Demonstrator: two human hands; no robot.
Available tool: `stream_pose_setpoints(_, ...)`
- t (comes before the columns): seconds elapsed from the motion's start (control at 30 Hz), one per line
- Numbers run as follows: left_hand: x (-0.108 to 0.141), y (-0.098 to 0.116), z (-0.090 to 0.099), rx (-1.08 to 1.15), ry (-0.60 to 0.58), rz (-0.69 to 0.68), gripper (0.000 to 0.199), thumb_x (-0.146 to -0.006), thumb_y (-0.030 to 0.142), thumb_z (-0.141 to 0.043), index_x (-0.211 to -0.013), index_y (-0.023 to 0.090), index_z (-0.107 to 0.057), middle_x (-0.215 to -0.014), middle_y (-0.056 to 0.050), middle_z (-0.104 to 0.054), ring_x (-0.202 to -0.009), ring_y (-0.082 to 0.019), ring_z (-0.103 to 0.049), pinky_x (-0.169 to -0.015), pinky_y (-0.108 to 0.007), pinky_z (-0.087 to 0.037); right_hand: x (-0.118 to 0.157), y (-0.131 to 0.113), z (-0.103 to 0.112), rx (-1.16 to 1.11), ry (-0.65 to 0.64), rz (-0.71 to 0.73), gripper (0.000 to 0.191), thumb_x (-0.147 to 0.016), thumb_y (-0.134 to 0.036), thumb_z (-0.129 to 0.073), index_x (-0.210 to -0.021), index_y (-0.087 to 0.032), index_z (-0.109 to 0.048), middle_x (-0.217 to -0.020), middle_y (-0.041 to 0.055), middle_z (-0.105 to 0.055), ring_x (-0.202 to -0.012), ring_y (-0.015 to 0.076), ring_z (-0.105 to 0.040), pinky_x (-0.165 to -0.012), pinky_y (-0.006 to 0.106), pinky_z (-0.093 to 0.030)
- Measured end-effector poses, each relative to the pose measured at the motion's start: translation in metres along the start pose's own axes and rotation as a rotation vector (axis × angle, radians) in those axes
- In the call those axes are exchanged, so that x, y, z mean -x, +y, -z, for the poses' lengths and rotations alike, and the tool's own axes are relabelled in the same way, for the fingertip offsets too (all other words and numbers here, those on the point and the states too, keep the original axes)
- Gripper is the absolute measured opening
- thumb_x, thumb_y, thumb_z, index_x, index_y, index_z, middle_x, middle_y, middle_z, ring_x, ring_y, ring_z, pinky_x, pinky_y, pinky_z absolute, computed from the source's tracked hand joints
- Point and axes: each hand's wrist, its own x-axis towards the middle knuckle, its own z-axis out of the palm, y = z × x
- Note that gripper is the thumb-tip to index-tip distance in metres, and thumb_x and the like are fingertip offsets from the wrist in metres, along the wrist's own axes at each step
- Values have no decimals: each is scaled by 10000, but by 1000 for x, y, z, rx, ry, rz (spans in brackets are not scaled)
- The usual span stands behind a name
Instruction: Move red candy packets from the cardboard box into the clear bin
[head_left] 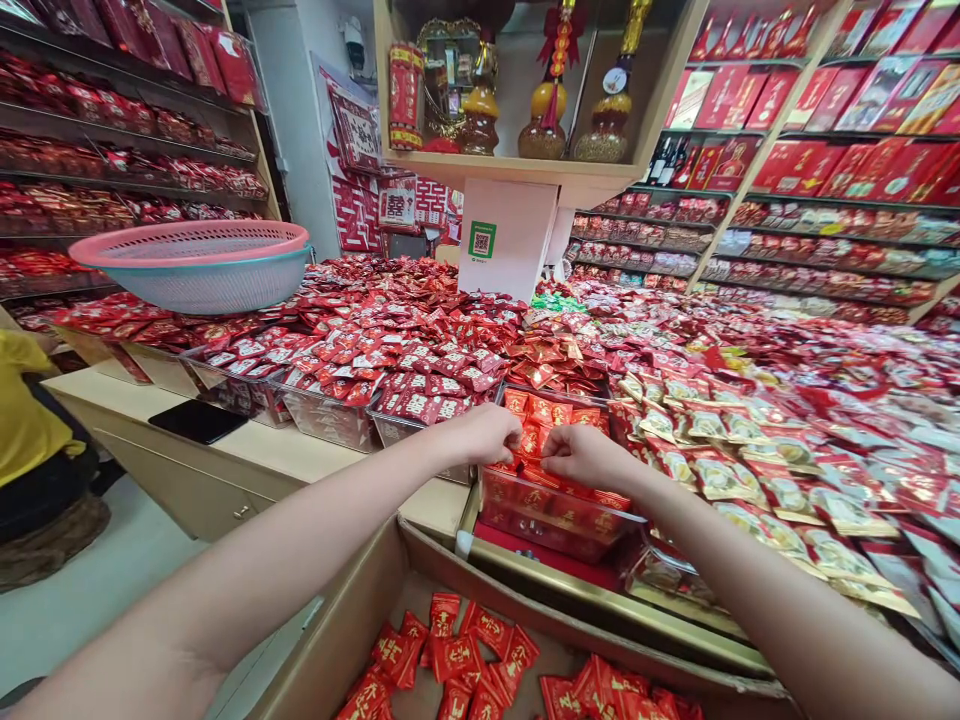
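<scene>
My left hand [491, 434] is over the left side of a clear plastic bin [559, 515], its fingers curled closed among red-wrapped candies [551, 412] with gold lettering. Facing it, my right hand [589, 456] is closed too, with its fingertips down at the candies in the same bin. Whatever is between the fingers of either hand is hidden. Below my arms, an open cardboard box [352, 612] holds loose red candies [459, 655] of the same look, lying in two clusters on its bottom.
Bins of dark red packets [431, 395] stand left of my hands; cream-and-red packets [742, 470] spread rightward. A black phone-like slab [197, 421] lies on the counter ledge. Stacked pink and blue baskets [202, 275] sit behind. A person in yellow [30, 400] is at the left edge.
</scene>
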Motion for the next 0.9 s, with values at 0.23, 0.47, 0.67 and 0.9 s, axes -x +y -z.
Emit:
stream_pose_setpoints(0.23,-7,4,-1,-26,-41,15,141,-597,127,-591,-716,195,-627,-588,36,-566,-565,-110,-516,-492,-181,-317,0,-3,-2,55,30,25,52,-670,-185,-522,-637,-178,-561,-601,8,-619,-563,132,-545,-509,214,-388)
stream_pose_setpoints(0.47,1,5,10,-87,-48,-5,280,-616,126,-564,-880,205,-612,-762,-11,-620,-679,-152,-541,-553,-198,-352,4,-13,-1,171,96,158,217,-744,-218,-510,-923,-144,-607,-850,102,-632,-798,214,-562,-716,305,-411)
stream_pose_setpoints(0.67,2,-6,7,-108,-31,-4,210,-625,170,-538,-800,215,-645,-688,-7,-622,-610,-139,-522,-529,-209,-322,-8,-34,-9,217,-35,291,174,-724,-185,-522,-746,-212,-692,-739,61,-654,-718,199,-570,-668,277,-400)
stream_pose_setpoints(0.9,-2,-3,10,-111,-29,1,248,-595,152,-505,-772,224,-663,-657,6,-614,-587,-126,-515,-483,-206,-289,-21,-35,-12,158,-103,222,203,-629,-133,-529,-730,-205,-690,-707,31,-676,-634,166,-580,-563,234,-387)
